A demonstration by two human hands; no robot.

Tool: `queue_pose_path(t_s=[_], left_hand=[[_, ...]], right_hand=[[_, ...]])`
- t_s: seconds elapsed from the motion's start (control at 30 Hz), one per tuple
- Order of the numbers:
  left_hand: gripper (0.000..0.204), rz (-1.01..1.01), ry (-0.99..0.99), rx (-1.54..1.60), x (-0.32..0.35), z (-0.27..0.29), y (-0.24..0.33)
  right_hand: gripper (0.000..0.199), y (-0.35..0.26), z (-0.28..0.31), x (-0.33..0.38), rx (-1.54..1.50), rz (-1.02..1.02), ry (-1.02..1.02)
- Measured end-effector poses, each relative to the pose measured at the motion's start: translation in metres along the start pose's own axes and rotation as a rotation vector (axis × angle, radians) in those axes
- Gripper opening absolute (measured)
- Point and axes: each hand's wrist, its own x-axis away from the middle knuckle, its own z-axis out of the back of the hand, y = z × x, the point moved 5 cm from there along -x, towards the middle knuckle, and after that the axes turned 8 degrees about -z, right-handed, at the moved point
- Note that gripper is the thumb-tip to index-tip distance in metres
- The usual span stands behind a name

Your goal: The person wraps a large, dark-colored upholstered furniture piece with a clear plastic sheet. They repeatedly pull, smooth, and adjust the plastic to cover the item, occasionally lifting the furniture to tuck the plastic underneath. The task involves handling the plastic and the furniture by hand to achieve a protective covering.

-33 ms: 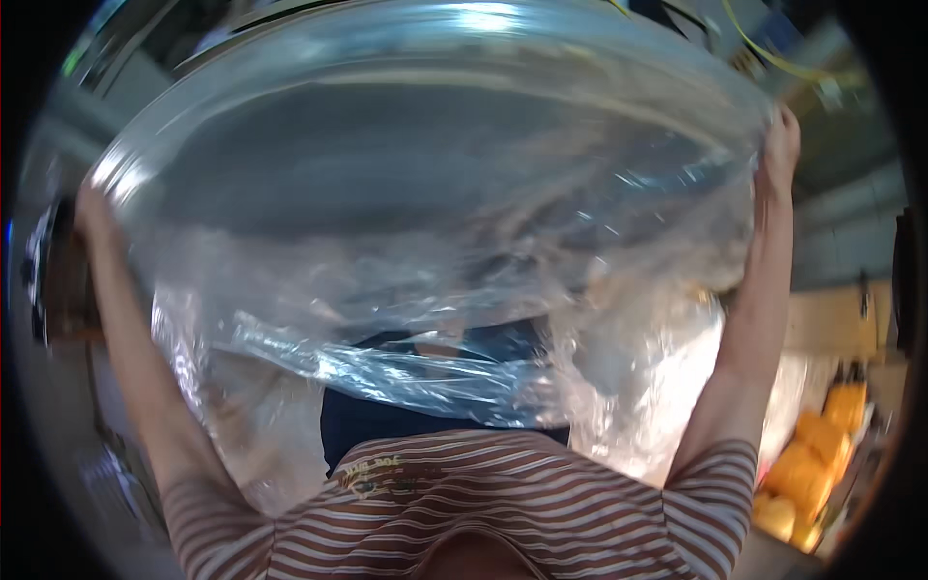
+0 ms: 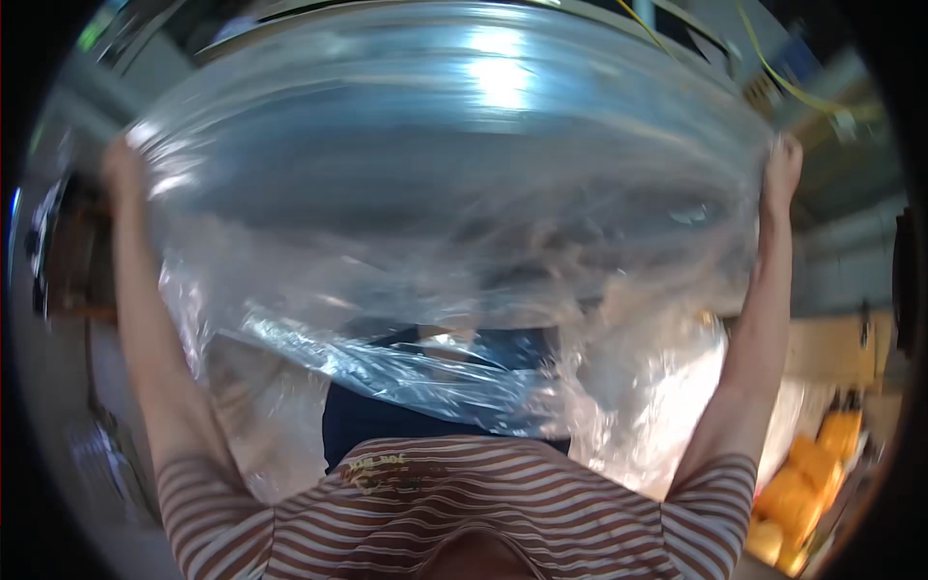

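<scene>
A wide sheet of clear plastic film (image 2: 416,184) is stretched between my two raised arms and fills most of the view. My left hand (image 2: 123,172) grips its left edge, fingers closed and blurred by motion. At the right edge, my right hand (image 2: 783,169) is closed on the film in a fist. Creases fan out from the left grip. The film's lower part hangs loose and crumpled in front of my dark trousers (image 2: 387,425). Behind the film a dark shape shows only dimly.
Orange packages or bags (image 2: 807,474) lie at the lower right, below a wooden panel (image 2: 831,348). A yellow cable (image 2: 788,87) runs across the upper right. Dark brown furniture (image 2: 82,251) stands at the left. A dark-edged surface (image 2: 309,14) lies beyond the film's top.
My left hand has moved inward and up, while my right hand has dropped slightly. The film's top edge has shifted, and the bright reflection on it has grown longer.
</scene>
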Motion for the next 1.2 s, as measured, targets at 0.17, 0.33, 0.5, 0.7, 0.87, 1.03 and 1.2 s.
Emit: queue_pose_path(t_s=[0.17, 0.33, 0.5, 0.7, 0.87, 1.03, 1.2], left_hand=[[0.025, -0.058, -0.004, 0.024, 0.008, -0.143, -0.084], [0.023, -0.019, -0.005, 0.283, -0.003, -0.177, -0.074], [0.024, 0.069, -0.034, 0.114, -0.016, -0.198, -0.066], [0.03, 0.028, -0.065, -0.001, -0.018, -0.211, -0.049], [0.031, 0.013, 0.136, -0.128, -0.027, -0.206, -0.076], [0.024, 0.283, 0.087, 0.267, -0.035, -0.191, -0.103], [0.028, 0.072, 0.222, -0.108, -0.045, -0.166, -0.089]], right_hand=[[0.022, 0.151, -0.04, 0.029, 0.045, 0.009, -0.007], [0.022, 0.168, -0.046, 0.0, 0.049, 0.011, -0.167], [0.021, 0.167, -0.055, -0.012, 0.165, -0.041, -0.1], [0.025, 0.158, -0.052, -0.014, 0.222, -0.016, -0.08], [0.028, 0.164, -0.046, -0.025, 0.397, 0.052, 0.051], [0.029, 0.165, -0.047, -0.023, 0.295, -0.072, 0.019], [0.035, 0.152, -0.059, -0.02, 0.233, -0.007, -0.012]])
